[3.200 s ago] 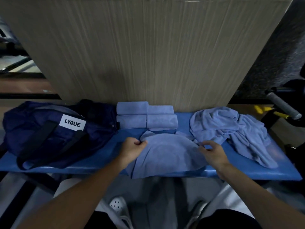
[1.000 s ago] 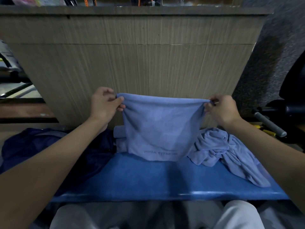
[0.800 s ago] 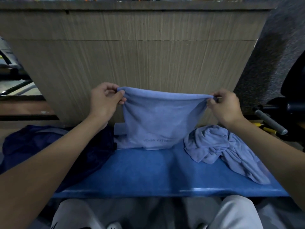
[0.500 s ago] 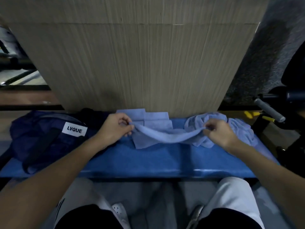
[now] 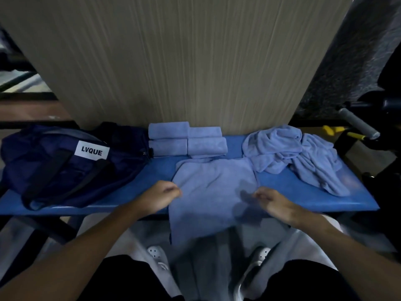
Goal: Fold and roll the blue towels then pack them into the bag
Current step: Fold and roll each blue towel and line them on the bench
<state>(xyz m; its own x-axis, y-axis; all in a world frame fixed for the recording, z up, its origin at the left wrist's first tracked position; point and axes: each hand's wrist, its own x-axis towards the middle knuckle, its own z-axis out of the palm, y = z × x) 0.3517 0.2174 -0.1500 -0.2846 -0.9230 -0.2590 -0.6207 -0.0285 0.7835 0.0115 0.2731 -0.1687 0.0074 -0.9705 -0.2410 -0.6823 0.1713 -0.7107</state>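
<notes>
The person is standing at the blue desk (image 5: 288, 192) with both forearms reaching forward and slightly inward, palms turned down. Between the hands a blue towel (image 5: 213, 192) is lying spread flat, its far edge sitting near the middle of the desk and its near part hanging over the front edge toward the person's legs.

The left hand (image 5: 159, 197) is hovering low at the towel's left edge, knuckles up and wrist straight. Its fingers are curling in against the thumb and pinching that edge. The right hand (image 5: 275, 204) is coming in at the towel's right edge, casting a shadow on the cloth beside it. Its fingers are curling loosely, but motion blur is hiding whether they are gripping the cloth, so I cannot tell.

Just beyond the spread towel, four rolled towels (image 5: 187, 140) are sitting in a tight block against the wooden panel (image 5: 195, 61) at the back of the desk. To the right, a heap of loose towels (image 5: 290, 153) is lying crumpled, trailing toward the desk's right end. At the left end the dark blue bag (image 5: 54, 170) is slumping on its side, touching the rolled towels and showing a white label (image 5: 91, 150) reading LVQUE. White shoes (image 5: 156, 255) are showing below.
</notes>
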